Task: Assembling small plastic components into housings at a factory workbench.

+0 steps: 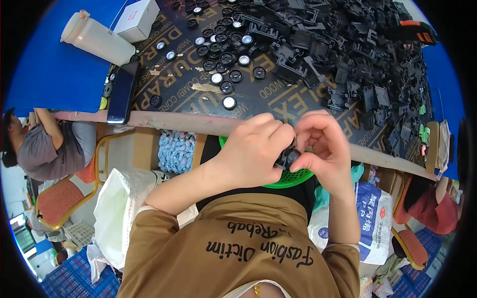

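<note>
Over the front edge of the table, my two hands meet around a small black plastic piece with a round black wheel [288, 158]. My left hand [258, 146] is closed on it, fingers curled and knuckles up, hiding much of the piece. My right hand [325, 149] pinches it from the other side, thumb against the wheel and fingers bent above. Directly below is a green plastic basket [293, 181] at my lap, mostly covered by my hands. Beyond the hands lie loose black wheels [228, 58], some with silvery faces, and a heap of black plastic parts [343, 69].
At the table's left are a phone [122, 94], a whitish bottle [97, 39] and a white box [136, 20]. An orange-and-black tool [411, 33] lies far right. White sacks [119, 218] flank my lap. Other people sit left [49, 144] and right [439, 211].
</note>
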The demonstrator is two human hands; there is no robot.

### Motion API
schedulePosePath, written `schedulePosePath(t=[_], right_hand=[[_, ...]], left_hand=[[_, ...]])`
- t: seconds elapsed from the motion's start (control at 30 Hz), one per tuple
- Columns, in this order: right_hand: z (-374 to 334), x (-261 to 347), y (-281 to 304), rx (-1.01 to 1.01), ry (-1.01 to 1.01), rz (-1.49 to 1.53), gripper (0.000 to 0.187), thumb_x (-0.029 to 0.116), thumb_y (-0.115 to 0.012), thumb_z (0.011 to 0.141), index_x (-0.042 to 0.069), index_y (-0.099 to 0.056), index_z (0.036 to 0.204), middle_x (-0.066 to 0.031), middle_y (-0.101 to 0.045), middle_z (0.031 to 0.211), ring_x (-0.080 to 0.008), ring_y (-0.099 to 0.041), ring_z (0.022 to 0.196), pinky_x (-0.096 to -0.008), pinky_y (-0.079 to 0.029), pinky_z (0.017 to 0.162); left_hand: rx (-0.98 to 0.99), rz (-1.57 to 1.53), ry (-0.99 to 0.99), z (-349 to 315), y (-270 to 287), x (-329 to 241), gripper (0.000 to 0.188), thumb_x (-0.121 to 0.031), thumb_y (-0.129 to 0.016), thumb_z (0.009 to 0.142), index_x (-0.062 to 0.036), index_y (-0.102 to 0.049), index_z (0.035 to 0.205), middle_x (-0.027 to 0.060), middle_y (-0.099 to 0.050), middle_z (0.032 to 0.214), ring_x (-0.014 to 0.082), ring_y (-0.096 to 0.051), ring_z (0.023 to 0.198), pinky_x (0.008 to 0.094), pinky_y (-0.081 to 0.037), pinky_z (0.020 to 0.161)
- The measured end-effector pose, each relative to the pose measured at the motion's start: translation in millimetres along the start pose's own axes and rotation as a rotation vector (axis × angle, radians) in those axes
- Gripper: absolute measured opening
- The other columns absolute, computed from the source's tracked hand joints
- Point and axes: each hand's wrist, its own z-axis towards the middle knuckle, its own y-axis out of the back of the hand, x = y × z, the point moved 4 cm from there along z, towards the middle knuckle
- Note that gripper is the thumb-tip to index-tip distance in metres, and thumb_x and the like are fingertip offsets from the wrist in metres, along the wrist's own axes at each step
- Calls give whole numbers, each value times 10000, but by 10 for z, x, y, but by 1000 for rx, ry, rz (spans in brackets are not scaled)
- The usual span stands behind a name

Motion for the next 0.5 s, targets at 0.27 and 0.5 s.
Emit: schedulePosePath(t=[0.27, 0.5], right_hand=[[-61, -130, 51, 82, -235, -264, 396, 12, -752, 585, 8, -604, 953, -24, -525, 821, -88, -504, 664, -218, -432, 590], [283, 25, 292, -82, 307, -900, 89, -7, -596, 752, -2, -618, 838, -111, -607, 813, -240, -604, 710, -295, -484, 621]], left_hand=[[117, -47, -53, -43, -86, -12, 330, -66, -715, 545, -67, -526, 815, 73, -558, 751, 263, -546, 681, 337, -442, 600], [161, -888, 458, -203, -96, 183, 668, -100, -763, 694, -98, -363, 1229, 48, -483, 948, 137, -513, 782, 288, -439, 751]])
